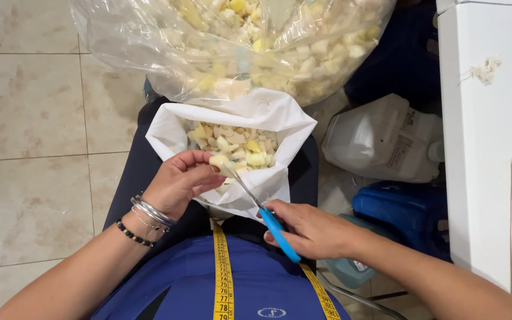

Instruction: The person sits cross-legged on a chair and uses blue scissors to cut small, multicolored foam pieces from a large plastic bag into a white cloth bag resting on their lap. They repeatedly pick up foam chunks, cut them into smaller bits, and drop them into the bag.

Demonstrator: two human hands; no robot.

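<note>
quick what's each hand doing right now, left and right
Left hand: closed, pinching a pale foam piece over the white bag.
Right hand: closed on the blue-handled scissors, blades at the piece.

place: home sewing workroom | cues: tiled floor (31,118), tape measure (223,272), bagged foam scraps (232,41)
</note>
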